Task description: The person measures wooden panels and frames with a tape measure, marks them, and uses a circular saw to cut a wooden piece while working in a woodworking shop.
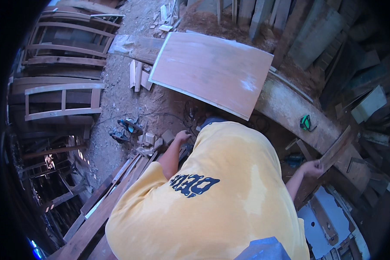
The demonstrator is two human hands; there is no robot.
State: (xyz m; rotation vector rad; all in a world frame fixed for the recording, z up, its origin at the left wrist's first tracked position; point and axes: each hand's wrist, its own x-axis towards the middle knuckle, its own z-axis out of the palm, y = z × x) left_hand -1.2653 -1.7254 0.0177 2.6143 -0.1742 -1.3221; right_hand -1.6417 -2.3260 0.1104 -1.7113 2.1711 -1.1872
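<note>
My right hand (312, 168) is off to the right, its fingers closed on the lower end of a narrow wooden strip (337, 146). The strip slants up and away over a long plank bench. On the left, my left hand (183, 136) is low beside my body with the fingers curled in. What it holds, if anything, I cannot make out. In front of me a large flat wooden panel (212, 71) with pale edges lies across the bench, touched by neither hand. A green tape measure (306, 123) rests on the bench beyond the strip.
A circular saw (129, 126) sits on the ground at the left near wood offcuts (150, 139). Curved wooden frames (64, 100) are stacked at the far left. Boards (318, 37) lean at the far right. A teal power tool (294, 160) lies beside my right hand.
</note>
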